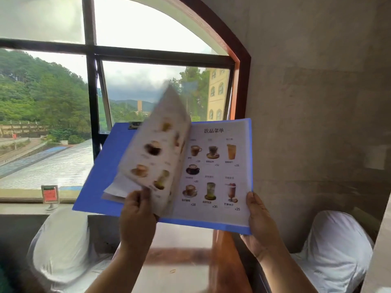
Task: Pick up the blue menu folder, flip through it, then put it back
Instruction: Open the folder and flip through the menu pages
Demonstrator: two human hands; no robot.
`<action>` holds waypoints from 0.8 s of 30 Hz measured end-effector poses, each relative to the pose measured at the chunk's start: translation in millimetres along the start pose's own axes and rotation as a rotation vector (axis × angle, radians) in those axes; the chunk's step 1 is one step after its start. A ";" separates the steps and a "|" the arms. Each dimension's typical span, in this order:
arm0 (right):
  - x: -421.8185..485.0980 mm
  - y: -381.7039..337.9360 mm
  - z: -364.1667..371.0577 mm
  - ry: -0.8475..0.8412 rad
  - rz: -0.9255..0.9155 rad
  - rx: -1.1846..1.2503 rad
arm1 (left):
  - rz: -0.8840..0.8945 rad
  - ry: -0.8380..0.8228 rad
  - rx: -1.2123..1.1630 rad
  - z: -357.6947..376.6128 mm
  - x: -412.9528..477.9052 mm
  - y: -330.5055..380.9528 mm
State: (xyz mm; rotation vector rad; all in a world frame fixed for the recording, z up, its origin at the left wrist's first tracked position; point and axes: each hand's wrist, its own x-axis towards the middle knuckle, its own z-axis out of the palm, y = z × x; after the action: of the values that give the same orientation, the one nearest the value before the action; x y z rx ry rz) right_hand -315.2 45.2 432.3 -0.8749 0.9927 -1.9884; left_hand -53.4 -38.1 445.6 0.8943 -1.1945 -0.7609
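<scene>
The blue menu folder [101,176] is held open in the air in front of an arched window [131,70], its smooth plastic covers spread wide, long axis running left to right, spine pointing away toward the glass. The left hand [137,218] pinches the lower edge of a glossy page [156,149] (blurred, arched upright) printed with drinks. The right hand [260,223] grips the folder's near right corner. Beneath lies a wooden table [224,256]; white cushions [336,250] flank it, and a small red sign [50,195] stands on the sill at left.
</scene>
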 end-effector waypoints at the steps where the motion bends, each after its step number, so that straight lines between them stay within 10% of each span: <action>1: 1.0 -1.9 -2.0 0.003 -0.003 -0.002 | -0.118 -0.002 -0.147 -3.4 3.6 -1.0; 8: 8.3 -10.9 -4.1 0.041 -0.010 -0.039 | -0.026 -0.014 0.289 -20.5 8.5 -24.7; 15: 9.2 -20.4 -9.3 -0.022 -0.034 -0.031 | -0.317 -0.098 0.132 -28.8 7.8 -37.6; 24: 11.6 -3.3 -2.2 -0.042 0.003 -0.035 | 0.300 -0.147 0.349 -14.5 -14.6 -27.4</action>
State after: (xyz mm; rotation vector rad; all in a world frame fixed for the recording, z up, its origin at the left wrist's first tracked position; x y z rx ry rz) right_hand -323.8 37.7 436.9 -0.9298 1.0067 -1.9475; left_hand -43.1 -35.4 413.1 0.9246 -1.5819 -0.3854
